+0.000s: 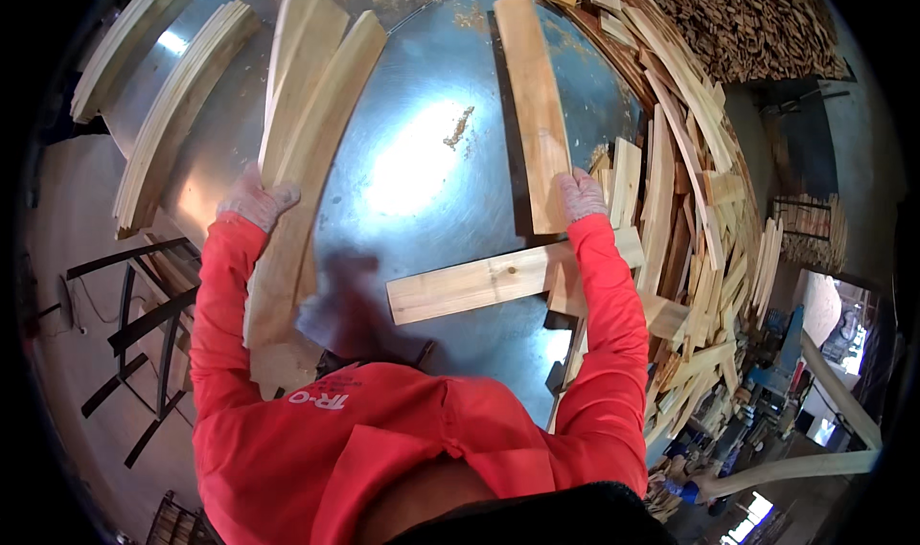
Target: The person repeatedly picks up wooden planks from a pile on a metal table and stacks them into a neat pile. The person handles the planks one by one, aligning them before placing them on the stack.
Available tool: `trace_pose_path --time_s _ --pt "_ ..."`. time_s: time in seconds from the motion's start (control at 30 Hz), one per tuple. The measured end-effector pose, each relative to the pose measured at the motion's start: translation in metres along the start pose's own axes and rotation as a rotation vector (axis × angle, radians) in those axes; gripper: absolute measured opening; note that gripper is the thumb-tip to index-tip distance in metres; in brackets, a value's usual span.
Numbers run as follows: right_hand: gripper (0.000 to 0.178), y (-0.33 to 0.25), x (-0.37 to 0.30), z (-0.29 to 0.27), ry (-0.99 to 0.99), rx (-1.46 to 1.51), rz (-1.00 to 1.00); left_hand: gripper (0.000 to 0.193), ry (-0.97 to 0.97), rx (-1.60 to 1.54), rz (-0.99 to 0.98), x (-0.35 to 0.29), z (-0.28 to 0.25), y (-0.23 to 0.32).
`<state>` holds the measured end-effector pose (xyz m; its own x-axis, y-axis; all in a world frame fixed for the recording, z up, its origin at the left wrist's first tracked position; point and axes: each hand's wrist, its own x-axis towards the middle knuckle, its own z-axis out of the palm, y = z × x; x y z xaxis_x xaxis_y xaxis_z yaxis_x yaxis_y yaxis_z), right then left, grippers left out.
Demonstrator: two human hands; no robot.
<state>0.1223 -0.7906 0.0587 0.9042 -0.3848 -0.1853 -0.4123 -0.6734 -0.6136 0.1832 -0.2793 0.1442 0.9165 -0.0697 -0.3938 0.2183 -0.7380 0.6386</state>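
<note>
My left hand [257, 200], in a pale glove, is closed on the left edge of a long wooden plank [293, 176]. More planks lie against it, fanned out at the far end. My right hand [581, 195], gloved as well, grips the near right edge of a short wooden board [533, 104], which is tilted slightly and casts a dark shadow on the metal table [383, 229]. Another short board [479, 282] lies crosswise nearer to me, its right end passing under my right forearm. The fingers beneath both held pieces are hidden.
Two stacks of planks, one outer [129, 37] and one inner [182, 114], stand along the table's left side. Many loose wood strips [690, 219] heap up on the right. Below the left edge is a black metal frame [144, 334]. Sawdust [460, 128] lies on the tabletop.
</note>
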Motion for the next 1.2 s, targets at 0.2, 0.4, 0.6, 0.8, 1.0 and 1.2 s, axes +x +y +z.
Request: trace_pose_path --time_s 0.2,0.4,0.6,0.8,1.0,1.2 --pt "0.051 -0.002 -0.075 0.030 -0.072 -0.100 0.055 0.092 -0.074 0.475 -0.206 -0.024 0.062 -0.027" --pt "0.055 -0.022 -0.130 0.044 -0.021 -0.357 0.055 0.087 0.066 0.311 -0.314 -0.109 0.095 -0.095" --pt "0.061 -0.053 -0.128 0.037 -0.099 -0.341 0.116 0.061 0.075 0.003 -0.169 -0.099 0.066 -0.082" --pt "0.059 -0.052 -0.128 0.036 -0.070 -0.312 0.163 0.059 0.150 0.171 0.068 0.046 -0.024 0.055" --pt "0.046 -0.073 -0.130 0.041 0.022 -0.152 0.176 0.048 0.239 0.328 0.157 0.311 -0.063 0.182" --pt "0.052 -0.076 -0.150 0.057 0.135 -0.325 0.199 0.048 0.321 0.451 0.096 0.502 -0.045 0.283"
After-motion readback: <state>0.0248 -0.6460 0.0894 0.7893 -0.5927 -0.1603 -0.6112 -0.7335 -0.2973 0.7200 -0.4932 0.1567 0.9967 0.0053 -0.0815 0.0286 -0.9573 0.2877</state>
